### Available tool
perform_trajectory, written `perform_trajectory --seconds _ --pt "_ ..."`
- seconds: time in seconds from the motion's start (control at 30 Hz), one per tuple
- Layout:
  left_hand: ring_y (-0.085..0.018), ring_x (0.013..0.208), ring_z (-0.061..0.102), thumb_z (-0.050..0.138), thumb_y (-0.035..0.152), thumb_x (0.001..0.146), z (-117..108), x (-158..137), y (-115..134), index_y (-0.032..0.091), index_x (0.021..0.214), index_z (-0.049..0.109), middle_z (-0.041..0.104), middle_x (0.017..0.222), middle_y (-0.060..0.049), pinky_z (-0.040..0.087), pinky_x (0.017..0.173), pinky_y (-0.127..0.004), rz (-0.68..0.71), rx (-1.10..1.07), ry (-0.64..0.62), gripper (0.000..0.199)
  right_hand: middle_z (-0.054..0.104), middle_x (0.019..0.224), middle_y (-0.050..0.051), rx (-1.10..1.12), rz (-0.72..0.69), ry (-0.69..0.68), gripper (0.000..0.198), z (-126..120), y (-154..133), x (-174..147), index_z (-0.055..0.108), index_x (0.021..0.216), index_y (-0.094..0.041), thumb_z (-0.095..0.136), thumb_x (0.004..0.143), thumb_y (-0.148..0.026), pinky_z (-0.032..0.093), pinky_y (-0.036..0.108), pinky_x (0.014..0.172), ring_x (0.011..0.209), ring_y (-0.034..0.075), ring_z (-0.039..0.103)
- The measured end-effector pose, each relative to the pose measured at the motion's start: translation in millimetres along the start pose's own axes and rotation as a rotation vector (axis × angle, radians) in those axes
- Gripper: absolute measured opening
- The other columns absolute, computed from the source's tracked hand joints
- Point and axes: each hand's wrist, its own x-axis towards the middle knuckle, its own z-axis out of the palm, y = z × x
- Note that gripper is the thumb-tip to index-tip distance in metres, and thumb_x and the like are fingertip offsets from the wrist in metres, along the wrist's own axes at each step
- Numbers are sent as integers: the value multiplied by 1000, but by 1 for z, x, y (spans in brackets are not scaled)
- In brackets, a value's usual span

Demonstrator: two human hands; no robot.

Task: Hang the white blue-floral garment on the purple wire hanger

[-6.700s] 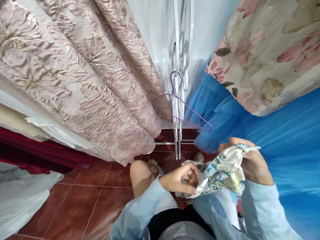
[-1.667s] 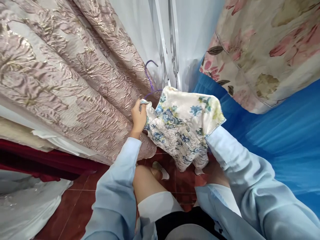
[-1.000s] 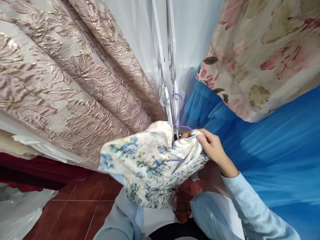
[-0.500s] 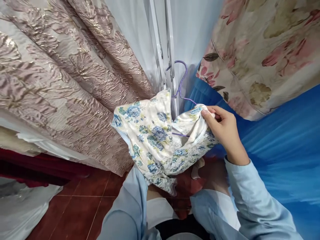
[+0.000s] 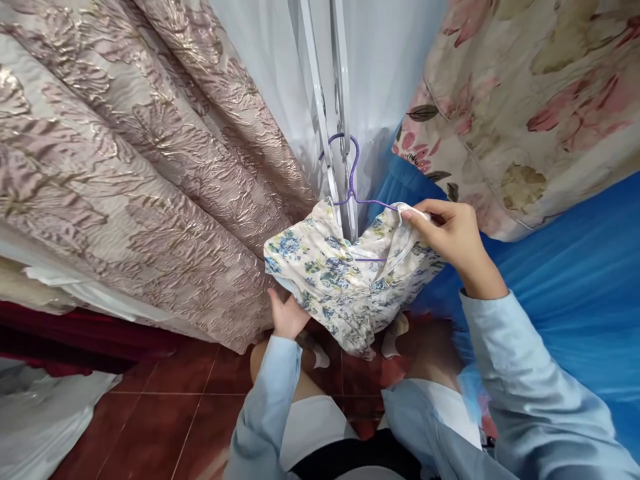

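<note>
A small white floral top [image 5: 330,280] with blue flowers hangs on a purple hanger [image 5: 354,193] in front of me. My right hand [image 5: 453,237] pinches the top's shoulder at the right end of the hanger, thumb in front. Lower left, my left hand [image 5: 287,315] is beside the hem and side of the top, with its thumb stretched away from it. The other fingers of that hand are partly hidden behind the cloth. The hanger's hook shows above the neckline, and its lower bar is visible through the neck opening.
White metal poles [image 5: 343,80] stand behind the hanger. A pink embossed curtain [image 5: 165,153] hangs at left, a floral curtain [image 5: 540,120] at upper right, blue cloth [image 5: 560,313] below it. Red floor tiles [image 5: 165,413] and white fabric [image 5: 55,413] lie lower left.
My left hand has come out into view from behind the top, below its left side. The hanger has straightened and its hook has shifted left. My right hand keeps its pinch.
</note>
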Motion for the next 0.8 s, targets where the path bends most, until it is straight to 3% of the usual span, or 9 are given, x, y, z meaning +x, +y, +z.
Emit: perform_trajectory --seconds 0.07,0.13,0.23,0.3,0.33,0.37,0.43,0.5,0.8 --pt "-37 143 47 65 92 61 -4 -9 -3 34 129 68 67 137 -7 46 113 -53 75 26 49 89 70 73 4 -3 5 -12 38 5 7 -2 79 86 -20 65 91 -55 42 31 64 67 19 60" --pt "-33 140 51 84 70 61 -4 -12 -5 33 121 71 69 133 -5 45 114 -45 171 101 162 72 74 90 6 -11 -15 78 33 13 12 -15 78 100 -21 67 91 -51 48 34 76 81 23 65" --pt "-29 135 56 88 53 66 -2 -6 -11 23 115 72 71 130 -7 41 116 -40 298 193 343 59 69 116 11 -58 -82 450 37 36 18 -56 72 115 -20 73 87 -45 46 44 99 112 30 62" --pt "-29 131 59 85 55 71 -3 1 -18 17 114 72 72 127 -10 41 115 -40 360 243 398 59 67 114 12 -63 -63 648 33 62 22 -92 71 110 -19 73 87 -43 46 46 99 115 30 60" --pt "-29 128 60 83 56 72 -5 4 -21 15 113 72 72 125 -11 41 114 -40 384 273 414 59 69 102 10 -22 -19 623 27 77 24 -109 70 101 -19 71 88 -42 49 42 91 103 27 63" --pt "-29 127 61 81 58 75 -8 6 -24 14 113 71 73 123 -12 42 113 -39 404 304 427 59 69 90 7 52 53 484 24 93 26 -125 69 94 -19 67 91 -43 51 37 79 88 24 64" --pt "-29 124 62 76 60 79 -15 7 -29 13 111 71 74 119 -12 43 111 -39 430 374 442 58 70 79 4 185 252 54 34 124 29 -146 68 107 -18 61 94 -48 48 30 64 66 18 61" --pt "-29 122 63 72 62 83 -20 5 -29 12 113 71 74 119 -13 43 110 -39 438 441 443 58 72 76 3 172 390 -138 42 150 31 -152 67 112 -16 61 92 -52 43 29 60 59 18 60" --pt "-30 121 64 66 68 85 -28 -12 -11 13 113 70 73 121 -13 45 110 -40 450 573 367 62 69 65 4 0 468 -90 28 189 23 -126 67 85 -19 54 92 -43 33 28 60 61 20 61"
